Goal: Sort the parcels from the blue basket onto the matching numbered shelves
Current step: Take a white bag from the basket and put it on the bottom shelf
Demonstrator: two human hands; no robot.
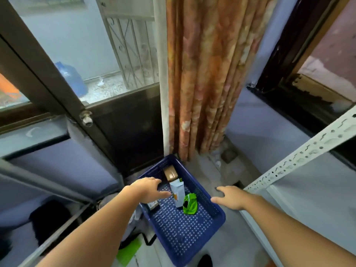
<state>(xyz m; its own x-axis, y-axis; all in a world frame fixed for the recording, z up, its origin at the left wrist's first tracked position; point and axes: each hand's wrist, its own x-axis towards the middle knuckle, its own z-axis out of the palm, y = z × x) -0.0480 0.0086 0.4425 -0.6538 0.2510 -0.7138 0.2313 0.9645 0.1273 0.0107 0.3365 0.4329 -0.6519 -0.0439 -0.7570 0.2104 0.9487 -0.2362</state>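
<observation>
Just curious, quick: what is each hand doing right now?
Left hand: open, reaching over the basket, holding nothing.
Right hand: open, empty, beside the basket.

the basket (217, 218) is dark blue, its floor dotted with pale holes. in it: a white parcel (178, 193) with an orange mark, a bright green one (190, 204), a brown one (170, 173). the curtain (208, 74) is mottled orange-pink.

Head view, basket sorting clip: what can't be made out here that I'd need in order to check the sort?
- Shelf numbers: only a white perforated metal shelf post shows; the right edge cuts off the shelves.
- Labels on the white carton, brown taped box and green crumpled pouch in the blue perforated plastic basket: too small.
- Small dark parcel: partly hidden by the left hand.
- Right hand: fingers blurred.
</observation>
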